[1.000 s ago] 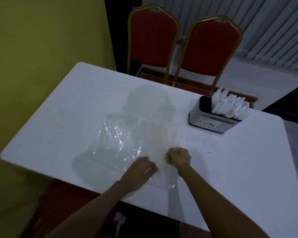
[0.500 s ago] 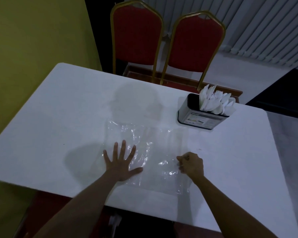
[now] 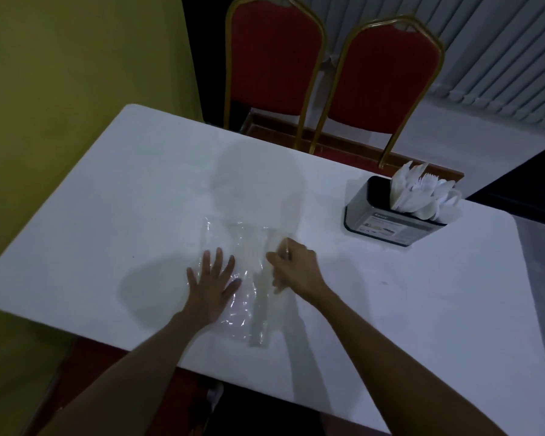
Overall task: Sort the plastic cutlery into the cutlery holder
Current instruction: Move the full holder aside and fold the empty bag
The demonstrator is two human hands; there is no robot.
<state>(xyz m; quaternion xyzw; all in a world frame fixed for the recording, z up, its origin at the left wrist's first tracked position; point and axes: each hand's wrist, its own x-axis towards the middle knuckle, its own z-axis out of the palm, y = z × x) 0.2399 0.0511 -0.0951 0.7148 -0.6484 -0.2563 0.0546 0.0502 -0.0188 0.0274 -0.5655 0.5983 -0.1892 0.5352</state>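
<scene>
Surface and room, near to far:

- Both forearms enter from the bottom edge of the frame, over a strip of dark red floor (image 3: 132, 366).
- A white table (image 3: 107, 215) fills the middle of the frame. Its near edge runs across the lower third.
- A clear plastic bag (image 3: 233, 243) lies flat and crinkled on the table, just below frame centre. Its right part looks folded over into a narrow band.
- The cutlery holder (image 3: 387, 228), a dark box with a printed label on its near side, stands at centre right near the far edge of the table, well apart from the bag.
- The plastic cutlery (image 3: 422, 196), all white, stands upright in the right end of the holder. How the holder is divided cannot be seen.
- Two red chairs with gold frames stand just behind the table: the left chair (image 3: 271, 51) and the right chair (image 3: 387, 77).
- A yellow wall (image 3: 60, 73) fills the upper left. Pale vertical blinds (image 3: 501, 58) fill the upper right.

Hands:

- The left hand (image 3: 213, 284) lies palm down on the left part of the bag, fingers straight and spread wide.
- The right hand (image 3: 296, 272) is at the folded right edge of the bag, fingers curled and pinching the plastic.
</scene>
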